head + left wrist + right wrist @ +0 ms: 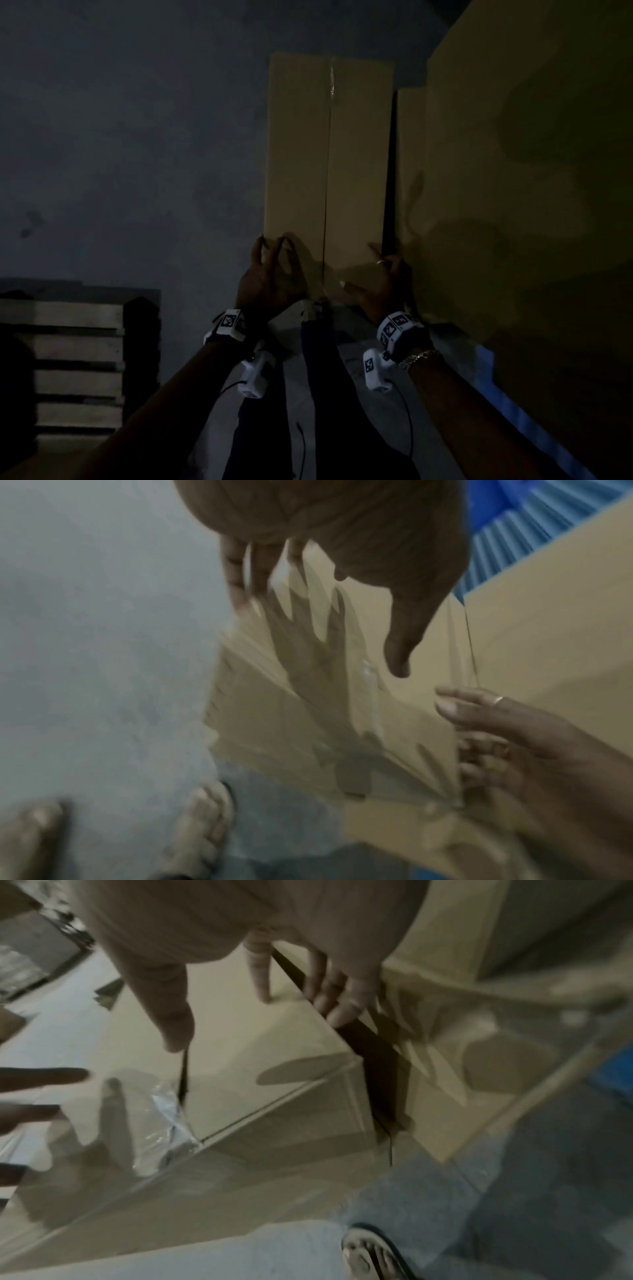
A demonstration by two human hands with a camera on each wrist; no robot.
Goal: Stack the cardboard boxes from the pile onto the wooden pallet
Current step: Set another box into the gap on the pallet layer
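A long cardboard box (325,154) (308,710) (257,1031) with a taped centre seam lies on the floor in front of me. My left hand (274,260) (318,631) is at its near left corner, fingers spread and straight, tips at the box's left edge. At the near right corner is my right hand (363,267) (240,1023): index finger on the top, the other fingers reaching down into the dark gap beside the box, thumb over the top. Neither hand has closed round the box. The wooden pallet (68,349) lies at the lower left.
A much larger cardboard box (513,171) stands close on the right, with another box (409,154) just across the narrow gap. Blue corrugated sheet (507,394) (514,534) lies under the pile. My sandalled feet (205,818) (369,1253) stand on the grey concrete floor (137,137).
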